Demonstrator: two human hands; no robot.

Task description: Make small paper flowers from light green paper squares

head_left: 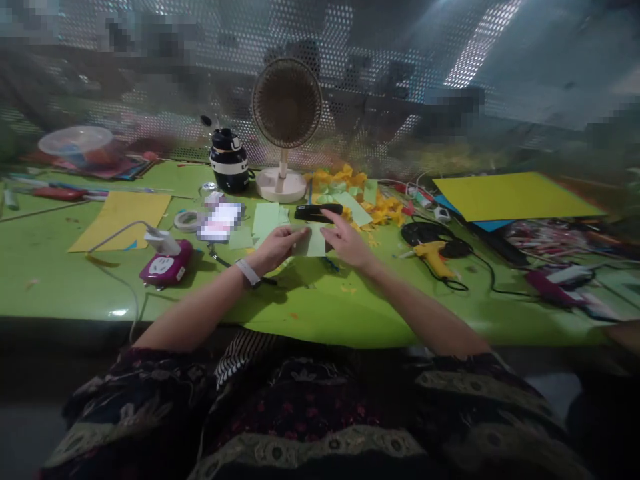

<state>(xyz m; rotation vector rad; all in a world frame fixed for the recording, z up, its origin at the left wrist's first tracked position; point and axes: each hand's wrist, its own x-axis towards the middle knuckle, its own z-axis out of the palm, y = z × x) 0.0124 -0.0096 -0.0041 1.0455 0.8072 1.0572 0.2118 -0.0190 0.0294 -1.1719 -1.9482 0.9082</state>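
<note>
A small pale green paper [313,241] is held between my two hands above the green table. My left hand [281,247] is closed on its left side, thumb on top. My right hand [347,241] pinches its right edge, with the index finger stretched toward a black stapler [318,212] just behind. Whether that finger touches the stapler is hard to tell. More pale green paper [266,221] lies behind my left hand. Yellow and green paper scraps [383,207] are heaped behind the stapler.
Behind stand a fan [281,185] and a dark bottle [229,167]. A phone [220,221], tape roll [187,220] and purple power socket [167,267] lie left. A yellow glue gun [434,259] with its cable and a yellow sheet [515,197] are right.
</note>
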